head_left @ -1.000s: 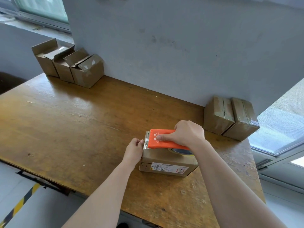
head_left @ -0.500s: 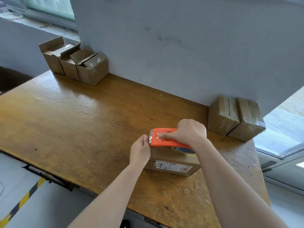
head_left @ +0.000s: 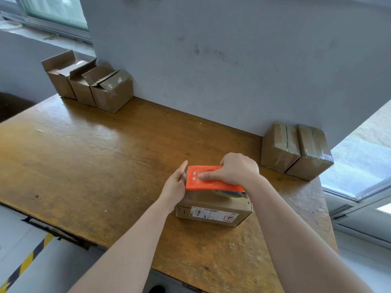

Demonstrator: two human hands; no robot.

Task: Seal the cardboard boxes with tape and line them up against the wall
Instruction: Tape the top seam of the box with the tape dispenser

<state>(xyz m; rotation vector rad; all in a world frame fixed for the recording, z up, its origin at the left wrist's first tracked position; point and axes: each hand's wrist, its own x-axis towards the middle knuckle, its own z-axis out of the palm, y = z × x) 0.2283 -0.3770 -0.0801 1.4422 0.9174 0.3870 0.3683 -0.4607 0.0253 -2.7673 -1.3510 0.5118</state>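
Tally: one wooden table (head_left: 95,166), six cardboard boxes on it, one orange tape dispenser (head_left: 208,180), two hands.
Boxes by group: three open-flapped boxes (head_left: 61,85) (head_left: 83,92) (head_left: 112,94) in a row, upper left of the frame; two taped boxes (head_left: 279,149) (head_left: 311,157) side by side, right of centre; one labelled box (head_left: 211,214), lower centre. Hands: one left hand (head_left: 176,183), one right hand (head_left: 234,170), both mid-frame. Windows (head_left: 55,11) (head_left: 359,161): two, one top left, one at the right edge.

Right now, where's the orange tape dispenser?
Head view, right of centre: the orange tape dispenser rests on the labelled box, gripped by the right hand, with the left hand at its left end.
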